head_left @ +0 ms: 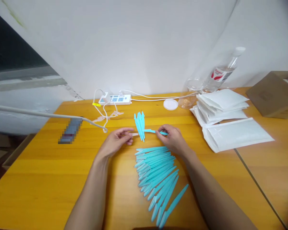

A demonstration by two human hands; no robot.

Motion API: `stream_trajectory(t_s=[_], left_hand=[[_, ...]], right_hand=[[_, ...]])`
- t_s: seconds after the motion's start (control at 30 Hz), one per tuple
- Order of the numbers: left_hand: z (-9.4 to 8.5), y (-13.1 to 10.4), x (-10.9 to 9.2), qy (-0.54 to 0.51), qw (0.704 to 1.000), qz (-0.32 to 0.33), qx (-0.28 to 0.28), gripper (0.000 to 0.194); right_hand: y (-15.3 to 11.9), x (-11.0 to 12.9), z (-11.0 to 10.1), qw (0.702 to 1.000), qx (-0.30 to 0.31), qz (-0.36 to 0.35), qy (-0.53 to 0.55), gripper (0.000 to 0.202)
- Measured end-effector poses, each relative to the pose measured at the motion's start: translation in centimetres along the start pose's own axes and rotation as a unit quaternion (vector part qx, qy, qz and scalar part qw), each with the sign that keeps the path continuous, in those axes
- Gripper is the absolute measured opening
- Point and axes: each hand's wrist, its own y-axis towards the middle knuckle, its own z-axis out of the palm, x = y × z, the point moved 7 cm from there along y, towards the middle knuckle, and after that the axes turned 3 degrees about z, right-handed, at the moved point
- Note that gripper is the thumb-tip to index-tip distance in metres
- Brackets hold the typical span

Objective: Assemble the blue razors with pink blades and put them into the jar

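Note:
My right hand [171,135] grips a teal eyebrow razor [150,130] by its handle, its blade end pointing left. In my left hand [120,139] a small translucent blade cover [134,134] is pinched between thumb and fingers, apart from the razor. Between the hands lies a small group of teal razors [139,123], side by side and pointing away from me. Nearer to me spreads a fanned pile of many more razors [156,169], with clear covers over their left ends.
A power strip [115,99] with white cables stands by the wall. White padded envelopes [237,134], a bottle [220,75], a clear plastic jar [188,95], its round lid [170,104] and a cardboard box [273,94] are on the right. A blurred-out dark object [70,131] lies left.

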Motion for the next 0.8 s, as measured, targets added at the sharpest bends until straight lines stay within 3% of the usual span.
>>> stream_trajectory(t_s=[0.1, 0.2, 0.27, 0.3, 0.37, 0.47, 0.6, 0.8], left_hand=[[1.0, 0.0, 0.3, 0.109, 0.992, 0.039, -0.044, 0.046], [0.5, -0.5, 0.0, 0.333, 0.935, 0.076, -0.101, 0.029], [0.4, -0.8, 0.0, 0.406, 0.905, 0.085, -0.096, 0.023], [0.4, -0.9, 0.0, 0.408, 0.904, 0.087, -0.09, 0.021], [0.4, -0.9, 0.2, 0.337, 0.934, 0.087, -0.083, 0.022], [0.4, -0.5, 0.7, 0.106, 0.989, 0.069, -0.082, 0.037], [0.5, -0.2, 1.6, -0.12, 0.983, 0.034, -0.138, 0.04], [2.3, 0.1, 2.2, -0.121, 0.983, -0.006, -0.134, 0.042]], right_hand=[[-0.3, 0.3, 0.3, 1.0, 0.001, -0.028, 0.008, 0.011], [-0.3, 0.1, 0.6, 0.999, 0.0, -0.037, 0.008, 0.01], [-0.2, -0.1, 0.9, 0.999, 0.003, -0.038, 0.001, 0.009], [-0.1, -0.1, 1.0, 0.999, 0.004, -0.038, -0.002, 0.01], [-0.1, 0.0, 1.2, 0.999, 0.006, -0.046, -0.005, 0.01], [-0.3, 0.5, 1.3, 0.998, 0.005, -0.068, -0.006, 0.01], [-0.5, 1.1, 1.2, 0.996, 0.005, -0.093, -0.002, 0.011], [-0.6, 1.2, 1.3, 0.996, 0.022, -0.092, -0.006, 0.013]])
